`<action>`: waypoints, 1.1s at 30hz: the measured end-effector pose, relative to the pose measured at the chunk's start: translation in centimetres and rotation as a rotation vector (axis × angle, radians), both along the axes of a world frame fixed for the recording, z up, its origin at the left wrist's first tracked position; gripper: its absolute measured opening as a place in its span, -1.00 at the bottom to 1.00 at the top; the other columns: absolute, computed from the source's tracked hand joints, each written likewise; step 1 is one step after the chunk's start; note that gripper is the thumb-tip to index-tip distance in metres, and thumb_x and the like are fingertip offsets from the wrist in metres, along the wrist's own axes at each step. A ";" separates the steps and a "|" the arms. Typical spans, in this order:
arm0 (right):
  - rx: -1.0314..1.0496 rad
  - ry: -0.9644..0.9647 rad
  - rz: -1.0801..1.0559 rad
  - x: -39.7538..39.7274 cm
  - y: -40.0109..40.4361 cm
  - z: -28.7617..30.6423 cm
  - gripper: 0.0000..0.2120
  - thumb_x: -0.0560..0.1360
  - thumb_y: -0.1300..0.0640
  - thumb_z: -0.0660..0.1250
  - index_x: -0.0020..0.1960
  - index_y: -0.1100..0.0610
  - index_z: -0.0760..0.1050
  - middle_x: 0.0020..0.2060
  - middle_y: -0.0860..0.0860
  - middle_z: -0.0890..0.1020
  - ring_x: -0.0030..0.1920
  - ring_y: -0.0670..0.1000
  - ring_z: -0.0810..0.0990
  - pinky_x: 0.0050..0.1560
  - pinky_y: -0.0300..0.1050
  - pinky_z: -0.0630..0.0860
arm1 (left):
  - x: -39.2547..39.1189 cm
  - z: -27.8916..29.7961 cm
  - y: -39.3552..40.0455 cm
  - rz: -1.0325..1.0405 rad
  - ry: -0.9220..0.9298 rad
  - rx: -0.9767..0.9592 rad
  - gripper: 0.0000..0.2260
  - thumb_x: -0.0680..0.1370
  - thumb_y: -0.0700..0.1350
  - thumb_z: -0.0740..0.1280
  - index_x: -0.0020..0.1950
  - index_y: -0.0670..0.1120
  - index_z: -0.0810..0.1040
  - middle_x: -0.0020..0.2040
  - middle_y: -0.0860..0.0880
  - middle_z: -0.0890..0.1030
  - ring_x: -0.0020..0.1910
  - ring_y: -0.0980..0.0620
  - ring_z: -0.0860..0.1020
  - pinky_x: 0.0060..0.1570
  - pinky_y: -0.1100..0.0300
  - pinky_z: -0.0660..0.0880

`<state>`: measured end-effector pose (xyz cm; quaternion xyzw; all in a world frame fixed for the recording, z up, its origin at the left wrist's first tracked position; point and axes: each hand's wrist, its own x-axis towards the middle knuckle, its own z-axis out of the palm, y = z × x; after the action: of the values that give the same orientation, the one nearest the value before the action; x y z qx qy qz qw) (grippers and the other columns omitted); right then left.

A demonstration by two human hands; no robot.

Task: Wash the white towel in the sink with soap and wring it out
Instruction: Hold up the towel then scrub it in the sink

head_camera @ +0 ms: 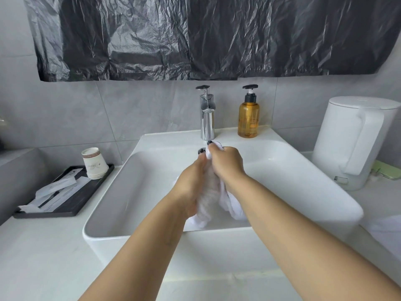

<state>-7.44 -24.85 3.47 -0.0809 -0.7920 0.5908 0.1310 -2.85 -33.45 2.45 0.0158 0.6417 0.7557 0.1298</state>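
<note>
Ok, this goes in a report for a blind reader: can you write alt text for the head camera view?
Two bare hands, left hand and right hand, grip a bunched white cloth towel over a white rectangular ceramic sink. Behind stand a chrome faucet and an amber plastic pump soap bottle.

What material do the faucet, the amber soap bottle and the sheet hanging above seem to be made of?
Faucet: probably chromed metal, with a mirror-bright surface that reflects its surroundings.
Amber soap bottle: probably clear tinted plastic, possibly glass; the liquid shows through it, and it has a black pump.
Sheet: thin black plastic film, glossy and heavily creased, slightly see-through in places.
</note>
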 end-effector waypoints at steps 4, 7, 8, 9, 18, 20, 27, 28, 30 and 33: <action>0.059 0.105 0.174 3.3 -0.8 -0.5 -0.59 0.52 0.01 0.24 -0.49 0.08 0.37 -0.56 -0.06 0.43 -0.32 0.05 0.42 -0.27 -0.11 0.32 | -1.2 0.2 -1.1 0.266 -0.031 0.158 -0.51 0.71 0.12 0.00 -0.09 -0.14 0.59 -0.24 -0.13 0.61 -0.33 -0.04 0.60 -0.30 0.23 0.49; 0.173 0.180 0.255 5.3 -2.0 -1.5 -0.54 0.53 -0.02 0.24 -0.51 0.10 0.35 -0.54 -0.03 0.43 -0.36 0.07 0.43 -0.31 -0.12 0.34 | -1.9 0.1 -1.5 0.329 -0.073 0.248 -0.42 0.71 0.10 0.00 -0.46 -0.06 0.40 -0.51 -0.01 0.41 -0.53 0.02 0.41 -0.47 0.33 0.30; 0.182 0.184 0.204 5.0 -2.0 -1.4 -0.54 0.54 -0.04 0.23 -0.50 0.09 0.35 -0.50 0.00 0.47 -0.33 0.10 0.46 -0.29 -0.10 0.38 | -1.7 0.2 -1.3 0.306 -0.077 0.225 -0.45 0.71 0.10 0.00 -0.43 -0.05 0.39 -0.50 -0.02 0.40 -0.51 0.01 0.41 -0.45 0.29 0.29; 0.173 0.171 0.138 4.1 -1.7 -1.3 -0.56 0.55 -0.05 0.21 -0.47 0.09 0.36 -0.46 0.02 0.50 -0.30 0.12 0.49 -0.27 -0.10 0.40 | -1.4 0.4 -1.1 0.266 -0.084 0.184 -0.48 0.71 0.10 0.00 -0.35 -0.06 0.46 -0.46 -0.04 0.46 -0.47 -0.01 0.46 -0.42 0.25 0.33; 0.240 0.053 0.101 3.1 -1.1 -0.8 -0.65 0.54 -0.09 0.17 -0.24 0.13 0.50 -0.22 0.10 0.64 -0.10 0.18 0.57 -0.12 -0.05 0.45 | -0.5 0.8 -0.6 0.244 -0.121 0.206 -0.52 0.72 0.09 0.00 -0.19 -0.11 0.54 -0.43 -0.07 0.60 -0.49 0.01 0.59 -0.35 0.20 0.41; 0.333 0.103 0.182 5.1 -2.2 -1.2 -0.62 0.56 -0.12 0.13 -0.20 0.12 0.54 -0.19 0.13 0.65 -0.09 0.18 0.58 -0.11 -0.05 0.45 | -1.1 0.6 -1.2 0.310 -0.172 0.263 -0.54 0.71 0.09 0.01 -0.24 -0.09 0.48 -0.40 -0.06 0.53 -0.42 -0.02 0.53 -0.32 0.22 0.36; 0.274 0.052 -0.007 1.5 -0.6 0.3 -0.61 0.59 -0.07 0.08 -0.23 0.15 0.48 -0.21 0.13 0.61 -0.12 0.20 0.53 -0.15 -0.07 0.40 | 0.0 0.8 -0.5 0.087 -0.115 0.168 -0.58 0.71 0.06 0.04 -0.14 -0.11 0.55 -0.39 -0.08 0.56 -0.42 -0.01 0.56 -0.32 0.17 0.47; 0.278 0.031 -0.005 1.2 -0.5 0.1 -0.63 0.59 -0.06 0.08 -0.20 0.15 0.50 -0.16 0.15 0.63 -0.09 0.20 0.54 -0.13 -0.07 0.41 | 0.1 0.8 -0.5 0.105 -0.117 0.167 -0.58 0.71 0.07 0.04 -0.11 -0.12 0.55 -0.36 -0.10 0.56 -0.39 -0.02 0.57 -0.30 0.17 0.48; 0.303 0.017 0.054 1.7 -0.8 -0.4 -0.67 0.58 -0.05 0.09 -0.22 0.11 0.46 -0.14 0.15 0.64 -0.08 0.19 0.54 -0.15 -0.09 0.39 | -0.1 0.7 -0.6 0.182 -0.144 0.187 -0.56 0.71 0.08 0.01 -0.11 -0.12 0.55 -0.36 -0.11 0.58 -0.42 -0.04 0.58 -0.34 0.19 0.48; 0.395 0.072 0.167 3.7 -1.8 -1.4 -0.71 0.54 -0.04 0.10 -0.25 0.08 0.42 -0.23 0.10 0.59 -0.13 0.18 0.52 -0.19 -0.09 0.35 | -0.9 0.3 -1.3 0.306 -0.185 0.193 -0.47 0.71 0.10 -0.02 -0.25 -0.09 0.57 -0.36 -0.11 0.59 -0.41 -0.07 0.56 -0.34 0.19 0.40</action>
<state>-3.70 -26.69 2.03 0.0331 -0.8911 0.4355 0.1231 -3.74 -34.71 2.79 -0.1390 0.5464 0.8230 0.0695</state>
